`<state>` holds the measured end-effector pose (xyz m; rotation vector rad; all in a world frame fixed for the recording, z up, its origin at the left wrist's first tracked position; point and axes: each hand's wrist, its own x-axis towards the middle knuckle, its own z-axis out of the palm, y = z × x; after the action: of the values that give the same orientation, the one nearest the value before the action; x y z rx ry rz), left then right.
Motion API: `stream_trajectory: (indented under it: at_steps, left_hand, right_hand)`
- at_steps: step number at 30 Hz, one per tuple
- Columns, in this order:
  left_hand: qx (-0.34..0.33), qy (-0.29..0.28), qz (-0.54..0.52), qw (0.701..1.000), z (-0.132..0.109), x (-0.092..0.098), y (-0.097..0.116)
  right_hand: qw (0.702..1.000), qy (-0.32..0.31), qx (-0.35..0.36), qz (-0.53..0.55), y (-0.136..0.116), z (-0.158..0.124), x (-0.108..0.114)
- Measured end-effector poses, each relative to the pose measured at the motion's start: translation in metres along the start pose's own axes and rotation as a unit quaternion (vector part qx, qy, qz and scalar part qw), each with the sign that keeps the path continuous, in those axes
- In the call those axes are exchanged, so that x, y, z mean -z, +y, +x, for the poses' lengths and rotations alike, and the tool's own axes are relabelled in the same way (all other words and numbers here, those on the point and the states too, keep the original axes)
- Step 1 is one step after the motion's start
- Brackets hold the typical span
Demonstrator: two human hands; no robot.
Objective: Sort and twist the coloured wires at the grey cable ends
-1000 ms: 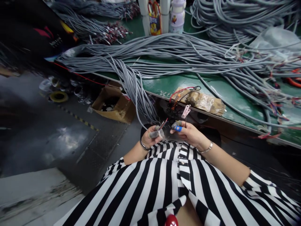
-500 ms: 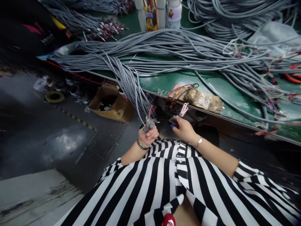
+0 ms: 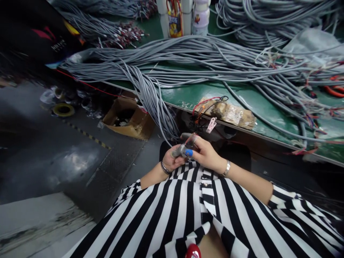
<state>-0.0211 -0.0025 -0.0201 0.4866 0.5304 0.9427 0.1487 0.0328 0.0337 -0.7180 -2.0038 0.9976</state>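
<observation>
My left hand (image 3: 174,158) is closed around the end of a grey cable (image 3: 164,138), with a grey covering on its thumb. Thin reddish wires (image 3: 190,138) stick out of that end, toward my other hand. My right hand (image 3: 208,154) meets it from the right, thumb and fingers pinched over the wires. Blue tape (image 3: 189,153) wraps the right thumb, and grey covers sit on its fingertips. The exact grip on the wires is partly hidden by the fingers. From the table edge a bundle of grey cables (image 3: 150,95) hangs down toward my left hand.
Long grey cables (image 3: 188,50) lie across the green table (image 3: 174,96). At its front edge are a taped cardboard piece (image 3: 233,115) and a pink clip (image 3: 211,125). A bottle (image 3: 201,18) stands behind. An open cardboard box (image 3: 129,120) sits below, left.
My right hand has moved left and closed on the wires at the cable end. My left hand has shifted slightly right and down, so the two hands now meet.
</observation>
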Motion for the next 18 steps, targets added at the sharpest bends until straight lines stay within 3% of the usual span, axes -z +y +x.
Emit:
stream_trajectory:
  at_steps: [4,6,8,12,14,18]
  left_hand:
    - [0.045,-0.019,0.023,0.999,-0.005,0.003,-0.002]
    - [0.058,-0.033,0.040,0.997,-0.007,0.006,0.000]
    - [0.073,-0.051,0.065,0.994,-0.008,0.010,0.003]
    - [0.035,-0.055,0.166,0.984,-0.005,0.013,0.018]
    - [-0.014,-0.044,0.236,0.971,-0.002,0.010,0.027]
    - [-0.058,-0.042,0.363,0.929,0.003,-0.001,0.038]
  right_hand:
    - [0.992,-0.098,0.071,-0.044,0.008,-0.002,0.013]
    - [0.985,-0.132,0.073,-0.079,0.014,-0.008,0.026]
    - [0.984,-0.127,0.050,-0.116,0.026,-0.017,0.041]
    - [0.974,-0.003,-0.117,-0.193,0.053,-0.041,0.064]
    - [0.972,0.029,-0.200,-0.122,0.060,-0.054,0.068]
    - [0.944,0.020,-0.325,0.051,0.055,-0.068,0.065]
